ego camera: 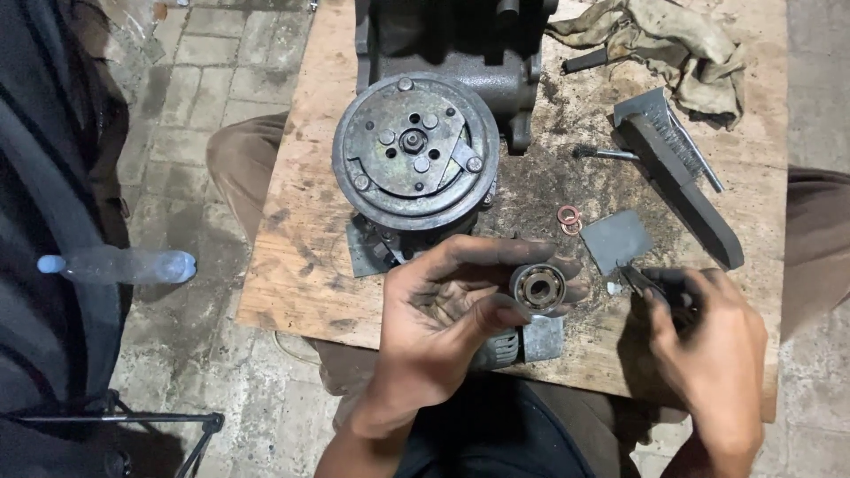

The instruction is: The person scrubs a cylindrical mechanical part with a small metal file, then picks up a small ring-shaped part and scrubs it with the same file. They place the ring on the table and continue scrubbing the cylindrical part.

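My left hand (443, 319), black with grease, pinches a small round metal bearing (538, 288) between thumb and fingers over the front of a dirty wooden board (292, 265). My right hand (708, 354) grips a dark slim tool (651, 285) whose tip points left toward a small white bit near a grey square pad (615, 239). Behind my left hand lies a large grey compressor with a round clutch plate (414, 150) facing up.
A wire brush (677, 173) with a dark handle lies at the right, a dirty rag (673, 40) behind it. Two small copper washers (569, 219) sit beside the pad. A clear plastic bottle (119, 265) lies at the left above the paved floor.
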